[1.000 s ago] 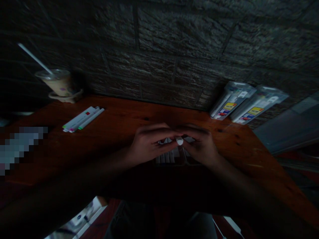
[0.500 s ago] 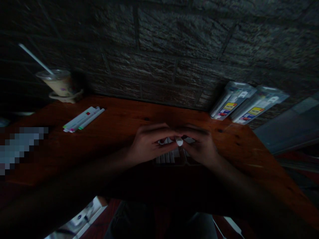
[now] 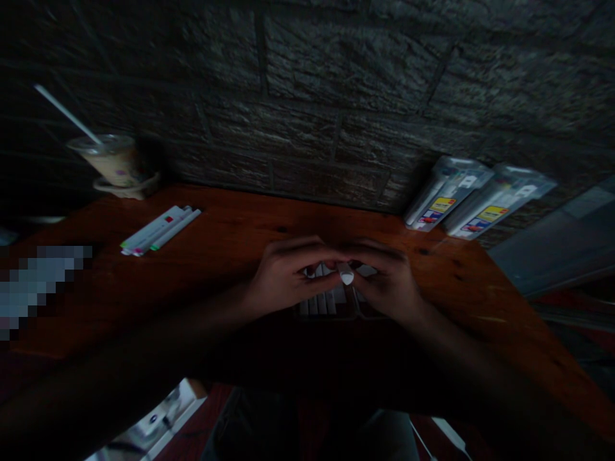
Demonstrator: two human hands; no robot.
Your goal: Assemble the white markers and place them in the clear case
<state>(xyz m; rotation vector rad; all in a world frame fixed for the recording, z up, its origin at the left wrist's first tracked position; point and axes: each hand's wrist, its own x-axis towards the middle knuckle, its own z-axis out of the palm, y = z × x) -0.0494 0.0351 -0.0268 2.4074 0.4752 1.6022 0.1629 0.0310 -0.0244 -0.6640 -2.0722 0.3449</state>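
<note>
My left hand (image 3: 283,275) and my right hand (image 3: 387,278) meet over the middle of a dark wooden table (image 3: 230,243). Their fingertips pinch one white pen-like stick (image 3: 346,273), whose rounded end points at me. Under the hands lies a row of several white pens (image 3: 324,301), partly hidden by my fingers. Both hands are closed around the stick.
A cup with a straw (image 3: 113,160) stands at the far left by the stone wall. Loose white markers (image 3: 158,229) lie left of centre. Two packs of pens (image 3: 475,195) lean on the wall at the right. A blurred patch (image 3: 33,282) sits at the left edge.
The white stick has tilted slightly between my fingertips. My hands stay in the same place.
</note>
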